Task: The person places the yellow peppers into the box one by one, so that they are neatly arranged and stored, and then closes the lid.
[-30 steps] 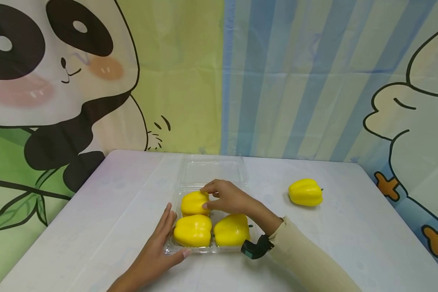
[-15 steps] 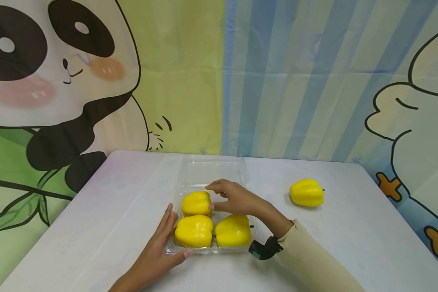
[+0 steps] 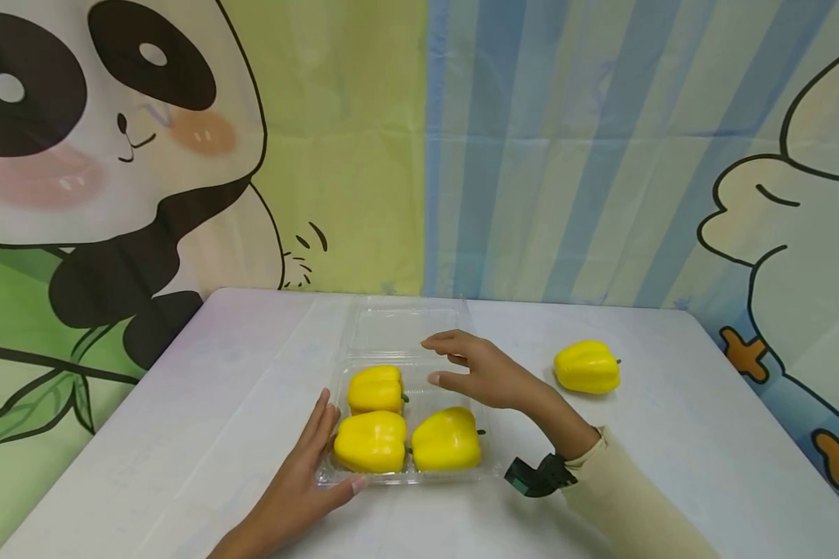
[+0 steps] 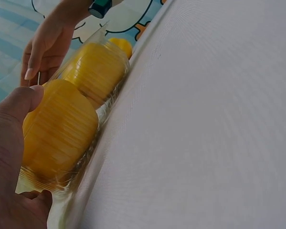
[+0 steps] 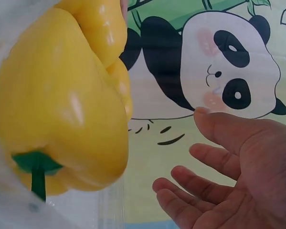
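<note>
A clear plastic clamshell box (image 3: 454,479) lies in front of me with three yellow bell peppers in it: one at the back left (image 3: 375,388), one at the front left (image 3: 370,442) and one at the front right (image 3: 446,440). My left hand (image 3: 295,475) rests against the box's left side, fingers straight, thumb at the front rim. In the left wrist view, that thumb (image 4: 23,101) overlaps a pepper (image 4: 61,133) behind the clear wall. Over the box's back right part hovers my right hand (image 3: 485,373), fingers loosely spread and holding nothing.
A fourth-style loose yellow bell pepper (image 3: 587,367) lies on the white table (image 3: 671,435) to the right. The box's clear lid (image 3: 409,326) is folded back flat behind it. A printed cloth (image 3: 349,155) with a panda hangs behind the table.
My right hand has let go of the back left pepper and moved right, away from it, uncovering its green stem. My left hand stays at the box.
</note>
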Motion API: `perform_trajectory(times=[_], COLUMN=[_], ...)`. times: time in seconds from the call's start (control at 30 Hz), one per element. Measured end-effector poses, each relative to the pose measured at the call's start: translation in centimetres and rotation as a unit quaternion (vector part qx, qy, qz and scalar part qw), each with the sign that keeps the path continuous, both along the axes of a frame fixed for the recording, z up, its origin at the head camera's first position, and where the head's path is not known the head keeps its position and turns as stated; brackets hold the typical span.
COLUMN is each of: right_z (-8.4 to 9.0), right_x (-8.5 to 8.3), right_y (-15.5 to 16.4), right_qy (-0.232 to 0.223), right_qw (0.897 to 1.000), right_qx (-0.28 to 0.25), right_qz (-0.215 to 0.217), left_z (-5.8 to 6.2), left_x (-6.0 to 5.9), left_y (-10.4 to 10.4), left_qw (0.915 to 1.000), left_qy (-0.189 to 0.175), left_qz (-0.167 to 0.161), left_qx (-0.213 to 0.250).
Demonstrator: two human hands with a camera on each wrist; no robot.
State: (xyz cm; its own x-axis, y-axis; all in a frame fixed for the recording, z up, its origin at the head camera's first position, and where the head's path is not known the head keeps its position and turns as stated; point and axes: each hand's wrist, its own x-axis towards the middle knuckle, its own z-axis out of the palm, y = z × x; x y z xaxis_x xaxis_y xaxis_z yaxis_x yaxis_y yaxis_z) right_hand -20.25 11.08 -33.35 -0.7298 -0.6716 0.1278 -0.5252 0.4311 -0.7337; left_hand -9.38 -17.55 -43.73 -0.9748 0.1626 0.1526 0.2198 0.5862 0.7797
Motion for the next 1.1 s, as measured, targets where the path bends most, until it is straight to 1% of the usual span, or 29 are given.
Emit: perform_trajectory(times=[0.2, 0.43, 0.6, 0.67, 0.87, 1.1], right_z=[-0.2, -0.3, -0.4, -0.6, -0.9, -1.3], right_x=[0.3, 0.5, 0.7, 0.8, 1.5, 1.6], right_y=[1.1, 2.2, 3.2, 3.6, 4.9, 6.3], right_qy=[0.018, 0.045, 0.049, 0.053, 0.074, 0.077], right_qw=[0.999, 0.997, 0.995, 0.995, 0.995, 0.993], right_qx=[-0.024, -0.05, -0.07, -0.069, -0.039, -0.049], right_qz=[-0.016, -0.034, -0.047, -0.053, -0.058, -0.07], left_z=[0.2, 0.2, 0.3, 0.3, 0.3, 0.3], left_x=[0.1, 0.1, 0.2, 0.2, 0.2, 0.2], left_y=[0.0, -0.1, 0.0, 0.0, 0.1, 0.1], left_qw=[0.9999, 0.9998, 0.9997, 0.9998, 0.9998, 0.9999], left_qy=[-0.008, -0.018, -0.024, -0.022, -0.022, -0.016], left_qz=[-0.003, -0.003, -0.002, -0.002, -0.003, -0.003], left_qx=[0.006, 0.005, 0.005, 0.002, 0.002, 0.003])
